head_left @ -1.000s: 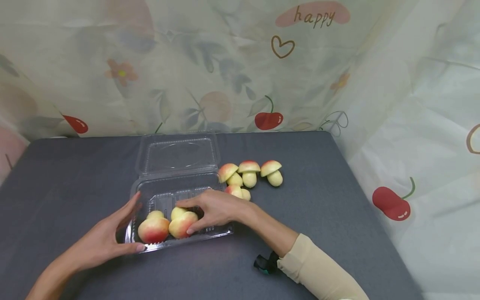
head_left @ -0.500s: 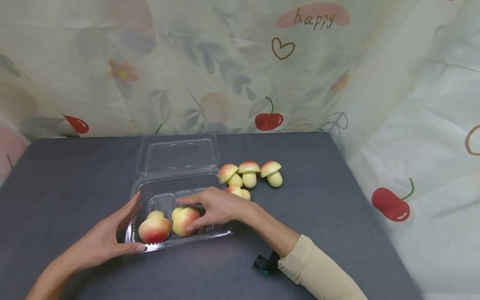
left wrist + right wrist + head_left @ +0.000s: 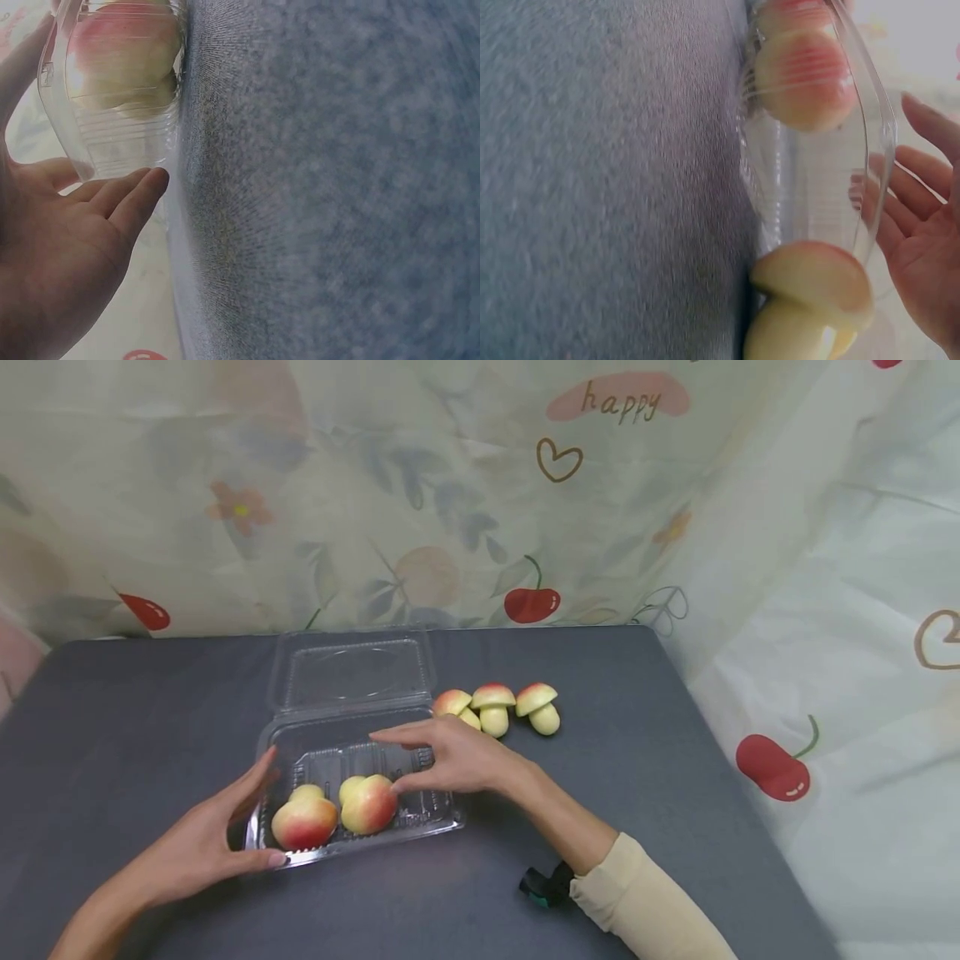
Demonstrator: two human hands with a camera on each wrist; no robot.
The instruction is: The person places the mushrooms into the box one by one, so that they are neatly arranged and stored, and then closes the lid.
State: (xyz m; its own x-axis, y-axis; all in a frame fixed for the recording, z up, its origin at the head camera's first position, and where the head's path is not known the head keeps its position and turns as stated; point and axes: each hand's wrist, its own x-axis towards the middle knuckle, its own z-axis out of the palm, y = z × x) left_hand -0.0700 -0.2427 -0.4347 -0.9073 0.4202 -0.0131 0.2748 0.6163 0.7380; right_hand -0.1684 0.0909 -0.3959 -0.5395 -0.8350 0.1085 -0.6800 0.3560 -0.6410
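A clear plastic clamshell box (image 3: 360, 839) lies with its lid folded back. Two mushroom-shaped pieces with red-and-yellow caps, a left one (image 3: 304, 818) and a right one (image 3: 369, 805), sit side by side in its front part. My left hand (image 3: 198, 843) rests at the box's left end, thumb on the front corner and straight fingers along the side, as the left wrist view also shows. Over the box's right half hovers my right hand (image 3: 457, 756), thumb and fingers spread with nothing between them. Its thumb tip overlaps the right piece's edge in the head view.
Three more mushroom-shaped pieces (image 3: 494, 710) stand in a row right of the box. Another such piece (image 3: 810, 300) shows outside the box in the right wrist view; my right hand hides it in the head view. The flat lid (image 3: 356, 672) extends behind the box.
My right hand shifted the right mushroom-shaped piece slightly, then let go and rose back and to the right. My left hand has stayed on the box.
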